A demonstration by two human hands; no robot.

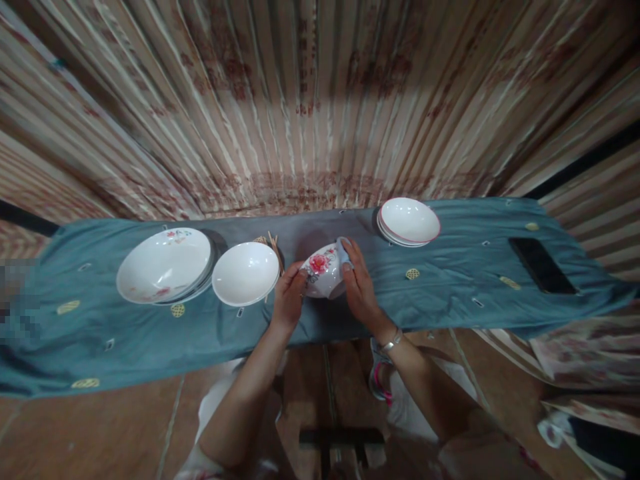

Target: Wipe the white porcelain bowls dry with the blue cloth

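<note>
Bowl (pixel 321 272) tilted between left fingers (pixel 294 275), right fingers (pixel 356 256).

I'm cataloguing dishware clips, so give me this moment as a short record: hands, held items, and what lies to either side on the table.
Left hand: grips the floral bowl at its left edge
Right hand: presses a pale-blue cloth to the bowl's right edge
Floral bowl: tilted; whether it touches the table is unclear
To the left: large bowl stack, white bowl, chopsticks partly hidden
To the right: red-rimmed bowls, phone
Table covering: teal cloth, patterned
</note>
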